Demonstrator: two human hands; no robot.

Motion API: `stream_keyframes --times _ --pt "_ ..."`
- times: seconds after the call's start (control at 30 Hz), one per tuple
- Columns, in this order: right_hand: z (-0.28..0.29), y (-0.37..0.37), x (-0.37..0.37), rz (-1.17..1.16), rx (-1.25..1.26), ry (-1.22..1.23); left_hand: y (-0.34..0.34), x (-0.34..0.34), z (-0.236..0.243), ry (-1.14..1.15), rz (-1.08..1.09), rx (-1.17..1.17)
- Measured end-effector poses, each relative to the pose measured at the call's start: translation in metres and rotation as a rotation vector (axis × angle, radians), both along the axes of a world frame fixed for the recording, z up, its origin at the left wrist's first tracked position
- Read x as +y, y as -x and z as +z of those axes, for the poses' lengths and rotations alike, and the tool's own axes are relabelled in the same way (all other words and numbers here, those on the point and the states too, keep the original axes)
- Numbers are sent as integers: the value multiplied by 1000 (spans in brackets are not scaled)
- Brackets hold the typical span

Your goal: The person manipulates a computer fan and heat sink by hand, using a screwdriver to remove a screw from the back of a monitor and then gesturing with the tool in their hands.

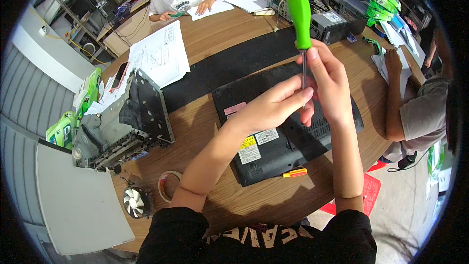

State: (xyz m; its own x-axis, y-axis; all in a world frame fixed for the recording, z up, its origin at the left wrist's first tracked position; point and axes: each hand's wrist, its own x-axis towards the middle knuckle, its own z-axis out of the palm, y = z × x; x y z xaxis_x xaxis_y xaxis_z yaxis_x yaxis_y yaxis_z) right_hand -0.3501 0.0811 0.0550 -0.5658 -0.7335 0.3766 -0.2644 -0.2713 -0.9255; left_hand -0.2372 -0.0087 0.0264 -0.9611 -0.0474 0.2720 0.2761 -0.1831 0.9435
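A screwdriver [300,17] with a bright green handle stands upright in front of me, handle up and metal shaft down. My right hand [330,79] is closed round the upper shaft, just under the handle. Lower down, my left hand [279,101] pinches the shaft near its bottom end; the tip itself is hidden by the fingers. Beneath both hands a black laptop [264,164] lies bottom side up on the wooden table, with pink, yellow and white labels on it. A small orange-and-yellow screwdriver handle [295,172] touches its near edge.
On the left stand a metal computer chassis [146,107], a cooling fan [134,202] and a tape roll [165,186]. Papers [163,51] and a phone [119,76] lie beyond. An opened computer case [349,7] is at the back right. Two people sit at the table, far side and right.
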Motion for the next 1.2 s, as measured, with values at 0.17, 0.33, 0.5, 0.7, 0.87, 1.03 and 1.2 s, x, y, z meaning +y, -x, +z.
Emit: stream_keyframes --times 0.17,0.33,0.5,0.7,0.87,1.03,1.2 --pt "-10 10 -11 177 -576 80 2 -6 6 -15 157 -73" --pt "2 -8 -3 279 -64 48 10 -9 -15 155 459 85" --pt "4 -10 2 264 211 -5 12 -18 -16 182 635 342" --pt "6 -6 5 215 301 65 14 -14 -6 677 1039 631" --pt "8 -5 3 253 458 93 1 -6 -2 327 735 -3" --pt "6 6 5 134 526 52 -6 -3 12 572 725 -6" --pt "-5 7 -1 138 534 37 -19 -4 19 747 747 -112"
